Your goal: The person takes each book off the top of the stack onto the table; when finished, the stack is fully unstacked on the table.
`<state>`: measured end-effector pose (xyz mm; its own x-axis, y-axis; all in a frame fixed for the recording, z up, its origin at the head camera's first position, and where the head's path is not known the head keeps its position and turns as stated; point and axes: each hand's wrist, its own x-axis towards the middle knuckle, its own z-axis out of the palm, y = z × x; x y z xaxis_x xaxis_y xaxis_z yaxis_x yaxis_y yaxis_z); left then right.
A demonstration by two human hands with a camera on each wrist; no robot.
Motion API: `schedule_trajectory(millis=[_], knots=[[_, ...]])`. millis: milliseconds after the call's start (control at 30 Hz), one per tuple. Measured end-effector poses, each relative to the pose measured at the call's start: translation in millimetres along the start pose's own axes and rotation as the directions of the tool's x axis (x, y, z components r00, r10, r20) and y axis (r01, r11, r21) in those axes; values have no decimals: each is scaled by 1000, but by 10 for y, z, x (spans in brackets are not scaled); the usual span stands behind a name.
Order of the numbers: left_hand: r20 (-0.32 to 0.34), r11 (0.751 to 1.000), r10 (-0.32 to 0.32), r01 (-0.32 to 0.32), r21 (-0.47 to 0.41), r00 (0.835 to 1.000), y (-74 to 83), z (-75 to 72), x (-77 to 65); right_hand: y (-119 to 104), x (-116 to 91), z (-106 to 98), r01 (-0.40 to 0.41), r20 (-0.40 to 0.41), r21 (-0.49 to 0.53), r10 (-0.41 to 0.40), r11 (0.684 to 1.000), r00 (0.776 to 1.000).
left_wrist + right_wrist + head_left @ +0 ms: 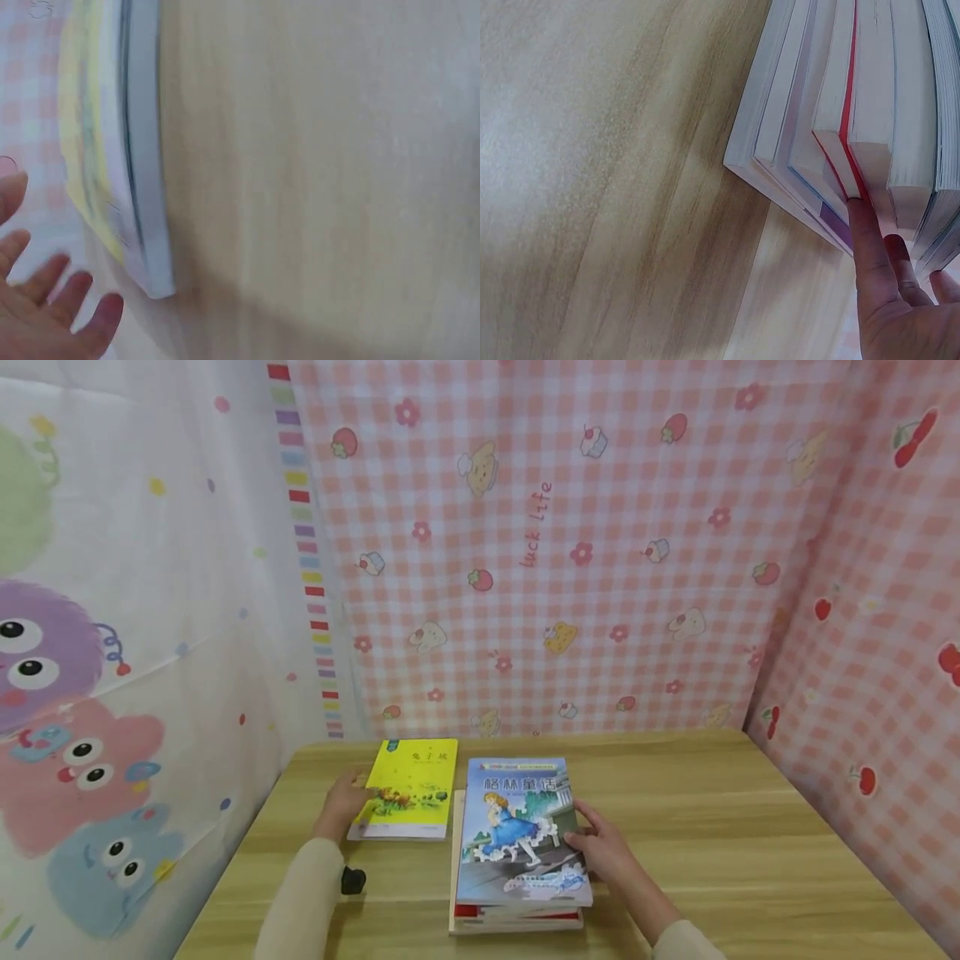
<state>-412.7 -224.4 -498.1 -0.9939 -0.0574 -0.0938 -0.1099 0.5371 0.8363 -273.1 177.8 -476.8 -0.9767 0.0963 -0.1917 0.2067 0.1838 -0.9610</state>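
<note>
A yellow picture-covered book [412,785] lies at the left of the table; the left wrist view shows its pale page edges [146,150]. Beside its left edge is my left hand [345,800], fingers spread and apart from each other. To the right stands a stack of several books, topped by a blue book with a girl in a blue dress [517,835]. My right hand [600,847] rests against the stack's right side. In the right wrist view, its fingers [870,255] touch the side of the stack, near a thin red-covered book [847,112].
The wood-grain table [712,835] carries both the yellow book and the stack. A pink checked curtain [570,593] hangs behind it, and a white cartoon-print curtain [187,568] on the left. A small black object [353,881] sits beside my left sleeve.
</note>
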Motion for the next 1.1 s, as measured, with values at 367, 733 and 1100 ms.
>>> schedule_trajectory(millis=[367,733,1100], knots=[[70,995,99,-97,-33,993,307,92,-182,-26,-29,-2,7,9,37,-8,999,1000],[219,960,200,-147,-239,955,528,619,-763,-4,-11,10,14,19,48,-15,999,1000],[339,957,191,-99,-272,921,581,947,-1162,14,-7,32,36,17,61,-37,997,999]])
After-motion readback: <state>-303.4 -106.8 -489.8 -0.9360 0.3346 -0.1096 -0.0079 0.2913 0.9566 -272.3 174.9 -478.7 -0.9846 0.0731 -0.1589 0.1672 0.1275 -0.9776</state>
